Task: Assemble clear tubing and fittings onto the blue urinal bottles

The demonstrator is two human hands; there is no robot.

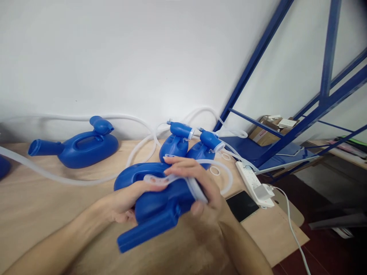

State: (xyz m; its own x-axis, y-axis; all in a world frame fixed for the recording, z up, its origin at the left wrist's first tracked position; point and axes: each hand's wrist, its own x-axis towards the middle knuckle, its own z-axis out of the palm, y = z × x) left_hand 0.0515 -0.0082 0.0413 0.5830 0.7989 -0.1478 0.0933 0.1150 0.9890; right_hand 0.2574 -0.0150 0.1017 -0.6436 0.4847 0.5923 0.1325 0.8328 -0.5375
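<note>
Blue bottle (160,196): gripped in both hands over the desk (43,202), toward the near edge; whether it touches the top cannot be told.
White strap (159,178): its band runs around the bottle's end on the right; its holed tab lies over the bottle.
Left hand (129,198): closed about the body, thumb on the tab.
Right hand (212,194): curled over the banded end, gripping strap and bottle together.
Step in hand: apparently fitting the strap.
Next move: seems to call for a steady left hold while right fingers seat the band evenly.
Far edge: a pair of bottles (169,149).
Right edge: power strip (248,177), with a tablet (242,206) just inside.
</note>
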